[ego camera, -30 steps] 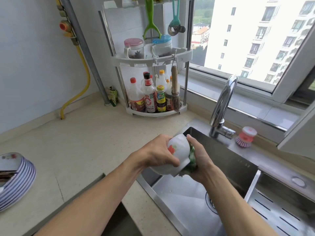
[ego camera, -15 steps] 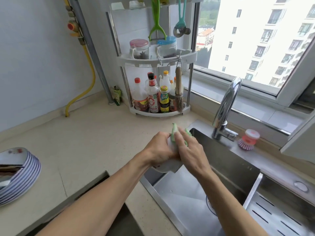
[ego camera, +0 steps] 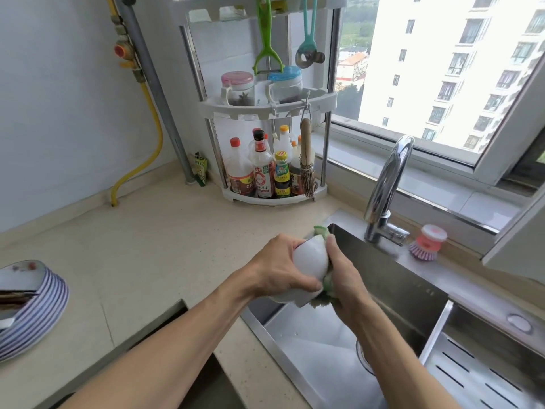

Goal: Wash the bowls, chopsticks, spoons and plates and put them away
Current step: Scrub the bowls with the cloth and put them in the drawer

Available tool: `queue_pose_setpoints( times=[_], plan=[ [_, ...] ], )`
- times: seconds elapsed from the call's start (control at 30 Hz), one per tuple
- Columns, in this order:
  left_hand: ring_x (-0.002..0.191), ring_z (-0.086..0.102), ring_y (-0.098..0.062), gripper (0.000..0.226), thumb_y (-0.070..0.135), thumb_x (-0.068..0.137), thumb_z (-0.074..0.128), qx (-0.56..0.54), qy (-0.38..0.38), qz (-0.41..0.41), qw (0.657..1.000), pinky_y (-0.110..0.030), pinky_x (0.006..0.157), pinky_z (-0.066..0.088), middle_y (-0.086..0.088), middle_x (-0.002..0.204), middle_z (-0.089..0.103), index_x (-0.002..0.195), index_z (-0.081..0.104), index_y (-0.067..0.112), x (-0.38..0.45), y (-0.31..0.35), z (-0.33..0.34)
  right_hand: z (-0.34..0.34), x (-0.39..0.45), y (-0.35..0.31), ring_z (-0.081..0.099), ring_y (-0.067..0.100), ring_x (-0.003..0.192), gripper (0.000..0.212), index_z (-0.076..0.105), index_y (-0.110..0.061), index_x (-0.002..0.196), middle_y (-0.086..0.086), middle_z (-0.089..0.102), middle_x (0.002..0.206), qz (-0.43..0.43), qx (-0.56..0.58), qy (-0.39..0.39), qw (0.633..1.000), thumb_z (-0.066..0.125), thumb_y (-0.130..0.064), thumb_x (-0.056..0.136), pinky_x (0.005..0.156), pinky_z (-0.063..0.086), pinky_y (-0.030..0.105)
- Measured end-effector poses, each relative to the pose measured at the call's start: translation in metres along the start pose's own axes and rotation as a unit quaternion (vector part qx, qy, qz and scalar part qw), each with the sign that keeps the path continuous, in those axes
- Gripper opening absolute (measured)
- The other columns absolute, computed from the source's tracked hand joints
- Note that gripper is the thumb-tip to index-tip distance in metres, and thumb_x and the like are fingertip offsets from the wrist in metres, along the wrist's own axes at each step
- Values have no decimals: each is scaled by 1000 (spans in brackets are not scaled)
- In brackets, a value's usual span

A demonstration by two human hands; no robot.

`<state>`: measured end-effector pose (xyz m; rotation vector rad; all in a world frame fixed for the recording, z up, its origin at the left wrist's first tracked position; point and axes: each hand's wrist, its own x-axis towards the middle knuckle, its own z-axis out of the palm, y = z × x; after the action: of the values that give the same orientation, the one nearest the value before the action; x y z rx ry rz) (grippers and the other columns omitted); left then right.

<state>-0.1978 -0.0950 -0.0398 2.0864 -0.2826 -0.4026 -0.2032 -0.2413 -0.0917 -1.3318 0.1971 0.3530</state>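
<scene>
Over the sink's [ego camera: 383,278] left rim, the left hand [ego camera: 274,273] gripped a white bowl [ego camera: 309,264], fingers curled round its outside. The right hand [ego camera: 345,278] pressed a green sponge [ego camera: 321,231] against the bowl's far side, fingers wrapped over it. Striped plates [ego camera: 38,308] were stacked at the counter's left edge.

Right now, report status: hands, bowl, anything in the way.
Left hand grips bowl over sink. Right hand presses sponge against it. Plates wait on counter. Nothing in the way.
</scene>
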Motion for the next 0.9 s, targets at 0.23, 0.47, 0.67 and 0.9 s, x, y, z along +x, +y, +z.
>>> queue_pose_setpoints(
  times=[0.23, 0.47, 0.67, 0.9],
  plan=[
    [94, 72, -27, 52, 10, 67, 91, -70, -28, 18, 997, -47, 79, 62, -9, 106, 72, 115, 69, 10, -2, 11, -4, -21, 2, -8, 67, 35, 80, 72, 77, -10, 101, 21, 70, 98, 108, 192, -78, 972, 41, -72, 91, 70, 52, 42],
    [80, 72, -19, 38, 8, 67, 90, -51, 27, -53, 997, -32, 73, 61, -7, 95, 76, 100, 73, 13, 12, 2, 7, -16, 10, -24, 67, 23, 68, 54, 67, -24, 115, 12, 70, 95, -37, -187, 31, 981, 41, -67, 95, 51, 52, 32],
    [79, 73, -25, 31, 3, 64, 85, -34, 11, -17, 999, -41, 72, 63, -7, 87, 74, 91, 72, 11, 13, -3, 17, -16, 1, -17, 56, 15, 119, 39, 53, -54, 134, -4, 51, 143, -204, -306, 7, 930, 36, -59, 99, 100, 50, 42],
    [73, 70, -23, 28, 5, 60, 79, -49, 32, -12, 998, -44, 71, 60, -10, 84, 73, 88, 72, 4, 17, -4, 11, -4, -3, -19, 51, 15, 119, 49, 50, -53, 136, -6, 48, 135, -223, -385, 15, 895, 32, -68, 93, 104, 43, 37]
  ],
)
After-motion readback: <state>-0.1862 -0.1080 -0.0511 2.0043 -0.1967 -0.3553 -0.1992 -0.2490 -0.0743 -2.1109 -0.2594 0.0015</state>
